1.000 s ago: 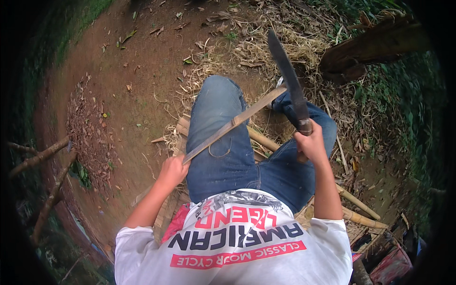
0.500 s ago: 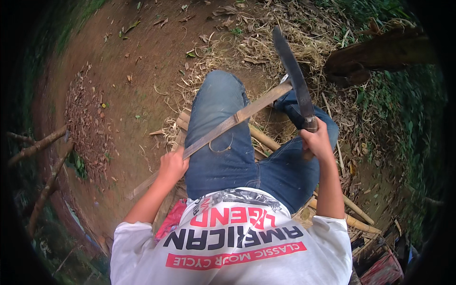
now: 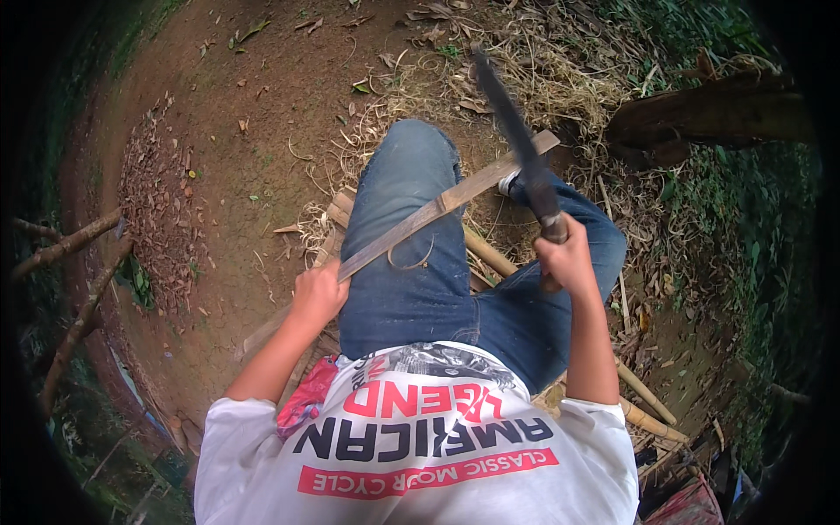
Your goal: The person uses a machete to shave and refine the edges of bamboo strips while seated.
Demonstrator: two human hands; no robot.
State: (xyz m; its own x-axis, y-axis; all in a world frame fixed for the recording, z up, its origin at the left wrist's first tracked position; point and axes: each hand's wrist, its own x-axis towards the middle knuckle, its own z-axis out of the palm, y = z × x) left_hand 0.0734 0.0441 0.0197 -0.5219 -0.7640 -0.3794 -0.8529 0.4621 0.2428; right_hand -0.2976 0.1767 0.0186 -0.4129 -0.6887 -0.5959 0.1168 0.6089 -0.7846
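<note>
My left hand is closed round a long flat bamboo strip. The strip slants across my left thigh, its far end up to the right and its near end low beside my left forearm. My right hand grips the handle of a machete. Its dark, slightly blurred blade points up and to the left, crossing over the strip near the far end; whether the two touch I cannot tell. A thin curled shaving hangs below the strip against my jeans.
Pale shavings and dry leaves litter the ground ahead. Bamboo poles lie under and beside my right leg. A thick log juts in at the far right. Branches stand at the left. A red cloth is by my left hip.
My right hand has shifted left and slightly up with the machete, whose blade has swung left across the strip. More of the strip's far end now shows past the blade. My left hand keeps its grip.
</note>
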